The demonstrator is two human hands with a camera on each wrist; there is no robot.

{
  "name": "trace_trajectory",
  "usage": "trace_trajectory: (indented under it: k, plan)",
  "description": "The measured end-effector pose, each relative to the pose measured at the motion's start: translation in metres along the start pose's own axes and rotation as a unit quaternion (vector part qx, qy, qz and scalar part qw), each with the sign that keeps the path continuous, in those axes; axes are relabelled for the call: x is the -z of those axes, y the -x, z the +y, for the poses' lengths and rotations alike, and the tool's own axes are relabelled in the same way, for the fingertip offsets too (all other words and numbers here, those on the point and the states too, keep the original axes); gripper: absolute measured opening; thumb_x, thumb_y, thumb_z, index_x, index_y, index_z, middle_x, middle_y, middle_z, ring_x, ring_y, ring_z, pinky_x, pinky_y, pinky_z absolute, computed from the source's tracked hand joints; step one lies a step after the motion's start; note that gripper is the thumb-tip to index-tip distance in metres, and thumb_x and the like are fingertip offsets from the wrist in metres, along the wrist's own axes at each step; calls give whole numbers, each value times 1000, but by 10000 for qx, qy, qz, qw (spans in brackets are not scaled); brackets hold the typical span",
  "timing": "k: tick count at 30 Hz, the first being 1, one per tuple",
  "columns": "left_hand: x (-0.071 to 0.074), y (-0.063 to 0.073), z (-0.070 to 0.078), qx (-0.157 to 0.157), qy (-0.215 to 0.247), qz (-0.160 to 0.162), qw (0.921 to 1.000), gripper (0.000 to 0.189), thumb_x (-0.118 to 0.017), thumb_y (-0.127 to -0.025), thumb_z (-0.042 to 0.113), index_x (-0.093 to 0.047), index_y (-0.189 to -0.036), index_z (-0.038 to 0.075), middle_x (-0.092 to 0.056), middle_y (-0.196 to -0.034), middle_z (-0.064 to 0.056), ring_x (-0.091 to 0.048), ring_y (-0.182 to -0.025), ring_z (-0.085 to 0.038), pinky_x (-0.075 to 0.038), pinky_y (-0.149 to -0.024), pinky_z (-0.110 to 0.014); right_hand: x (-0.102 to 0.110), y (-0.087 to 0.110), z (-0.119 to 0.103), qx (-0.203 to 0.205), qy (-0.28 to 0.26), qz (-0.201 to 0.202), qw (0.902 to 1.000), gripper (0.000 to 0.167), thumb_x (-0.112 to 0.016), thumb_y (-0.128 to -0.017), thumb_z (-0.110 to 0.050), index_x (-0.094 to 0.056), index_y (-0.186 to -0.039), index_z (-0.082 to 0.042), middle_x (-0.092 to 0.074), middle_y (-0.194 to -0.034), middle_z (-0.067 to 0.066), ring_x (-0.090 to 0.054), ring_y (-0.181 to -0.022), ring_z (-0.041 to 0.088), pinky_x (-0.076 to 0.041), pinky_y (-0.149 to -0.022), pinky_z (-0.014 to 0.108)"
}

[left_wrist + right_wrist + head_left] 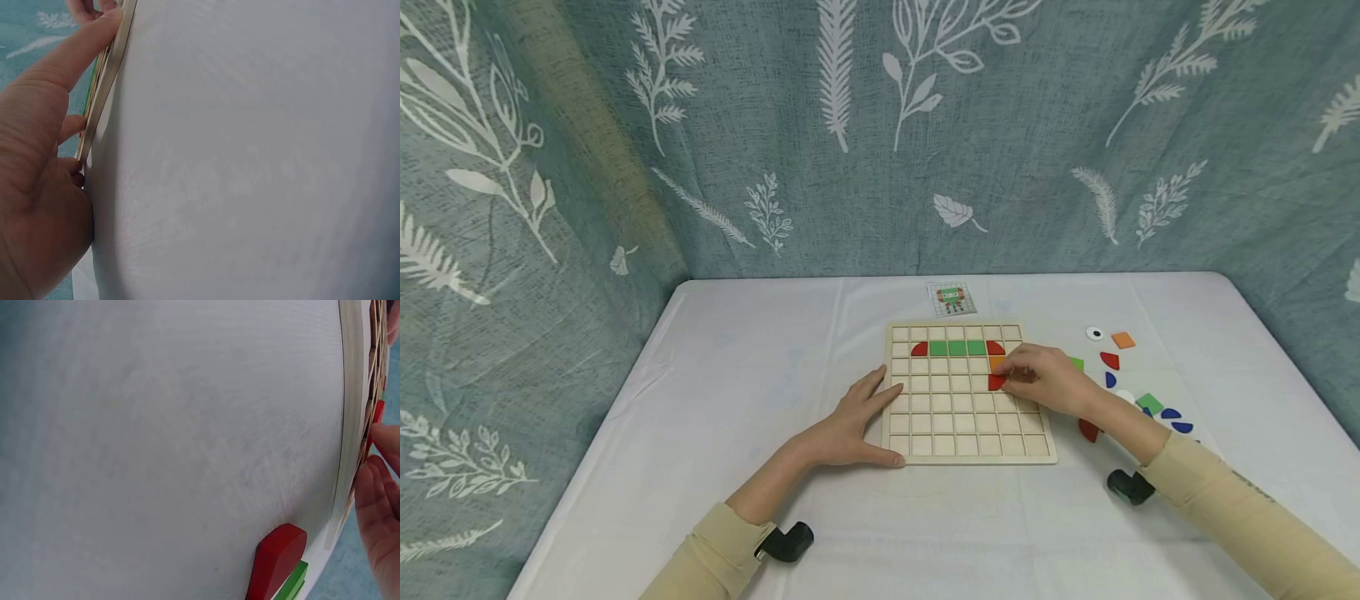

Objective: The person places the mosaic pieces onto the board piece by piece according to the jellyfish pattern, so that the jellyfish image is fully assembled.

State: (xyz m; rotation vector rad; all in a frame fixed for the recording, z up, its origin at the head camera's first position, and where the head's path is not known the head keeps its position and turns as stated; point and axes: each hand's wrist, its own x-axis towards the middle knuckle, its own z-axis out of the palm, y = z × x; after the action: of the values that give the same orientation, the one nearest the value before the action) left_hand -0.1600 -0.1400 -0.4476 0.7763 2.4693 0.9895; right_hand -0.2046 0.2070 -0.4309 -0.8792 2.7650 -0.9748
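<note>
Left hand (853, 425) at the nine o'clock side of the gridded board (970, 460), fingers spread, thumb by the seven o'clock corner: that looks like a brace against sliding. And over at two, here's the right hand (1047, 379), thumb and fingertips pinching a red piece (996, 382) at the grid, just below an orange square (997, 363)! Whether it sits flat in its cell, I can't tell. Up towards twelve, three green squares (957, 348) run in line, a red rounded piece (920, 349) capping the nine o'clock end. Just beyond the board at twelve lies the picture card (952, 298), face up, presumably for easy glancing. Loose blue pieces (1171, 413) and an eye disc (1094, 333) scatter around three, likely for the right hand's reach. Underneath, a white, lightly creased cloth (737, 375); from nine through twelve to three, blue-green curtain (850, 200) printed with white leaves.
</note>
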Motion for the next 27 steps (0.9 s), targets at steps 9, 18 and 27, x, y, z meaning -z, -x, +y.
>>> trace_trajectory:
  k: [9,18,27]
  plan:
    - [1,1,2,-16,-22,15,10000,101,-83,-76,42,-28,-155,10,1,-163,-12,3,-148,-33,-13,-113,-59,-5,-2,-4,-31,-61,-52,10000,23,-76,-87,-20,-73,-108,-13,-63,-104,-1,-54,-79,12,-48,-69,29]
    - [0,0,3,8,-1,-16,10000,102,-83,-76,41,-27,-155,10,1,-163,-11,4,-148,-33,-13,-113,-59,-4,0,-2,-87,-20,-18,10000,24,-76,-86,-14,-73,-109,-12,-64,-105,1,-56,-82,13,-49,-72,31]
    - [1,0,3,67,11,-31,10000,102,-83,-76,42,-27,-155,11,2,-163,-10,4,-148,-32,-13,-113,-58,-4,2,0,-215,-222,126,9994,23,-77,-85,-14,-75,-108,-12,-65,-103,0,-58,-85,14,-50,-72,29]
